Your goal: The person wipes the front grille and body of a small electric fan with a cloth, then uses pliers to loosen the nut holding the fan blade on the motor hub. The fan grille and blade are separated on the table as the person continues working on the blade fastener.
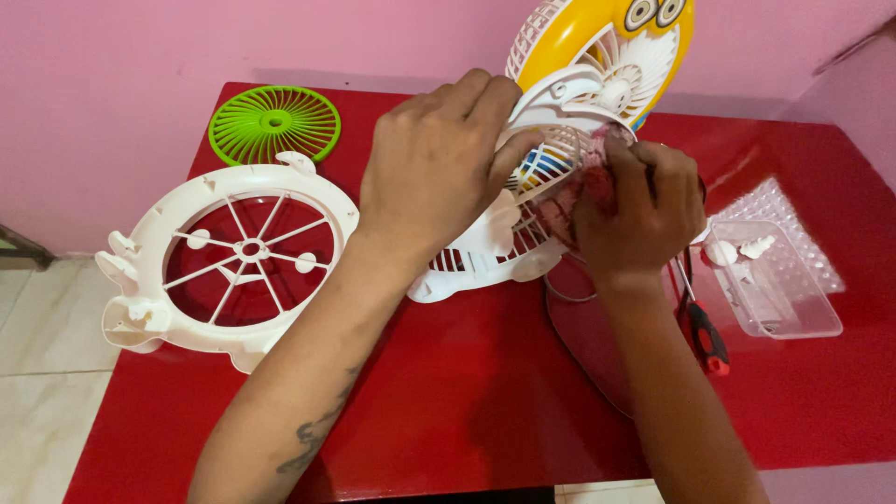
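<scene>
White fan grille [485, 247] sits tilted between my hands: left hand [434, 168] grips its top rim, right hand [635, 210] pinches a pink cloth [583, 191] against it. I should wipe gently, holding steady.

White fan grille [485, 245] tilted on red table; pink cloth [583, 191] against it.

There is just one view, from a camera worn on the person's head. It looks steeply down and forward over the red bench [485, 392], from its near edge toward the pink wall [112, 75] at the far edge. It sits close: both forearms run in from the bottom of the picture, and the bench's left edge and floor tiles [37, 373] show.
</scene>
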